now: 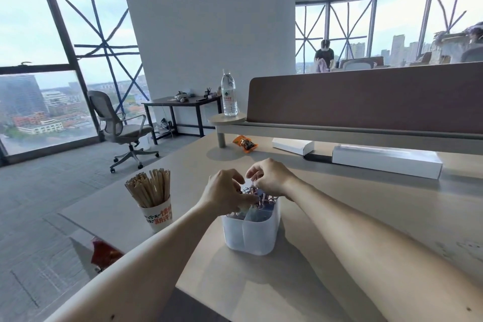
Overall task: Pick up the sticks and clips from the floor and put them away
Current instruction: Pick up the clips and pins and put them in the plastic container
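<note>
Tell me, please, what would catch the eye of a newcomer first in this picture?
First, the left hand and the right hand, which meet over a white plastic box at the centre and pinch a tangle of metal clips at its top. Next, left of the box, a paper cup packed with upright wooden sticks. Farther back, a water bottle stands on a small round shelf.
</note>
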Demonstrator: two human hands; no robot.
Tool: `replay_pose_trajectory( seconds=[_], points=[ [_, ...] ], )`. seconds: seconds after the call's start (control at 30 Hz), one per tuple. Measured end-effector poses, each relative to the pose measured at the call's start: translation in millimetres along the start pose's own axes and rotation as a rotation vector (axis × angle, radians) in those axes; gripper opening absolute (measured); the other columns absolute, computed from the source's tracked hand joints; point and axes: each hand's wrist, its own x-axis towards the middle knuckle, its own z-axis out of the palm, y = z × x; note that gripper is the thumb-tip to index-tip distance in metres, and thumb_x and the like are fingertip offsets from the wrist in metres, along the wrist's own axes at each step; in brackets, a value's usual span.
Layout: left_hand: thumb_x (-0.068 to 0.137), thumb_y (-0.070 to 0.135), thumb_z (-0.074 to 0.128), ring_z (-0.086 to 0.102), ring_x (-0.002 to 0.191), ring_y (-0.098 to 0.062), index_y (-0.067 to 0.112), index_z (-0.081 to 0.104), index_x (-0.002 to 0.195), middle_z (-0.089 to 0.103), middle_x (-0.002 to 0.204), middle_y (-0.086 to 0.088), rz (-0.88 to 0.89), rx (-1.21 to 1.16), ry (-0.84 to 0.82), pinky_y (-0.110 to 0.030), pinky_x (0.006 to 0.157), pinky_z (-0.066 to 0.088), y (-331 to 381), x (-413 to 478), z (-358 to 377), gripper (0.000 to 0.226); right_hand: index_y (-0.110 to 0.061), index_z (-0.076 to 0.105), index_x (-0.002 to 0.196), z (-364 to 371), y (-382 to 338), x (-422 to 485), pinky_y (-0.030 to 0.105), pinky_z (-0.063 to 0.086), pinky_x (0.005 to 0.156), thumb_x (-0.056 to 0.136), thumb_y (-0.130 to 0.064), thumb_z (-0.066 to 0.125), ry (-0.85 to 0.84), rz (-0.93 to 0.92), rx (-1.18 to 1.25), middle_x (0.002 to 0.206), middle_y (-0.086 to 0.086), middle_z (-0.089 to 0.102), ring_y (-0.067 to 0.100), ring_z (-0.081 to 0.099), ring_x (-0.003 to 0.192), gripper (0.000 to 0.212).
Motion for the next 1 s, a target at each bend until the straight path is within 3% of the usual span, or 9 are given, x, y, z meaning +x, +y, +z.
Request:
replay_pose_trajectory(
  seconds=[0.13, 0.3, 0.5, 0.57, 0.7, 0.87, 0.93, 1.0],
  points=[
    [0.063, 0.004, 0.09, 0.072, 0.076, -0.027, 0.01, 0.067, 0.1, 0.067, 0.099, -0.007, -0.066, -0.147, -0.071, -0.041, 0.059, 0.062, -0.4, -2.6, -10.7, 0.044, -0.014, 0.063, 0.12, -4.7, -5.8, -5.8, 0.025, 0.044, 0.077, 0.084, 0.006, 0.042, -0.055, -0.043, 0.051, 0.115, 0.006, 0.065, 0.021, 0.059, 0.107, 0.046],
    [0.08, -0.004, 0.072, 0.072, 0.075, -0.032, 0.009, 0.069, 0.093, 0.073, 0.091, -0.012, -0.076, -0.262, -0.105, -0.053, 0.066, 0.061, -8.5, -0.8, -19.6, 0.019, -0.019, 0.058, 0.125, -10.7, -9.7, -7.3, 0.034, 0.053, 0.085, 0.083, 0.007, 0.038, -0.117, -0.087, 0.022, 0.114, 0.006, 0.065, 0.023, 0.059, 0.108, 0.053],
    [0.082, 0.006, 0.077, 0.071, 0.066, -0.015, 0.01, 0.074, 0.094, 0.076, 0.085, -0.005, -0.008, -0.169, -0.093, -0.028, 0.06, 0.061, -10.9, -5.0, -23.1, 0.014, -0.013, 0.061, 0.118, -8.8, -14.3, -10.8, 0.04, 0.055, 0.091, 0.086, 0.01, 0.036, -0.165, -0.11, 0.048, 0.108, 0.009, 0.069, 0.024, 0.066, 0.102, 0.047],
    [0.082, 0.004, 0.077, 0.072, 0.068, -0.016, 0.01, 0.073, 0.094, 0.075, 0.084, -0.005, -0.011, -0.173, -0.089, -0.028, 0.059, 0.06, -12.5, -7.4, -24.0, 0.014, -0.012, 0.064, 0.112, -7.3, -14.0, -12.1, 0.036, 0.058, 0.087, 0.085, 0.01, 0.038, -0.136, -0.106, 0.077, 0.105, 0.01, 0.069, 0.024, 0.067, 0.099, 0.043],
    [0.082, 0.003, 0.075, 0.07, 0.063, -0.014, 0.008, 0.072, 0.092, 0.073, 0.081, -0.004, 0.003, -0.181, -0.03, -0.028, 0.053, 0.058, -16.3, -10.9, -28.7, 0.012, -0.009, 0.068, 0.106, -7.6, -11.2, -16.8, 0.018, 0.052, 0.062, 0.085, 0.009, 0.039, -0.06, -0.084, 0.096, 0.102, 0.009, 0.069, 0.02, 0.068, 0.092, 0.04],
    [0.087, 0.01, 0.071, 0.066, 0.058, -0.016, 0.011, 0.072, 0.092, 0.071, 0.079, -0.002, -0.036, -0.11, 0.084, -0.031, 0.052, 0.059, -37.3, -12.0, -33.3, 0.005, -0.012, 0.071, 0.096, -4.9, 0.6, -21.5, 0.029, 0.056, 0.079, 0.084, 0.008, 0.044, 0.047, -0.086, 0.17, 0.096, 0.006, 0.071, 0.021, 0.068, 0.095, 0.035],
    [0.087, 0.014, 0.071, 0.065, 0.062, -0.017, 0.013, 0.073, 0.095, 0.072, 0.085, -0.003, -0.075, -0.05, 0.066, -0.036, 0.063, 0.062, -50.2, -15.5, -30.4, 0.008, -0.013, 0.072, 0.091, 0.6, 8.9, -27.5, 0.035, 0.057, 0.086, 0.086, 0.006, 0.048, 0.162, -0.113, 0.216, 0.091, 0.002, 0.073, 0.019, 0.069, 0.092, 0.031],
    [0.087, 0.02, 0.071, 0.063, 0.071, -0.016, 0.014, 0.074, 0.102, 0.073, 0.095, -0.004, -0.103, 0.023, 0.045, -0.034, 0.075, 0.059, -64.2, -18.9, -24.5, 0.016, -0.014, 0.073, 0.09, 9.2, 19.9, -36.6, 0.033, 0.057, 0.085, 0.089, 0.0, 0.054, 0.326, -0.154, 0.19, 0.091, -0.001, 0.074, 0.016, 0.068, 0.089, 0.024]
  ],
)
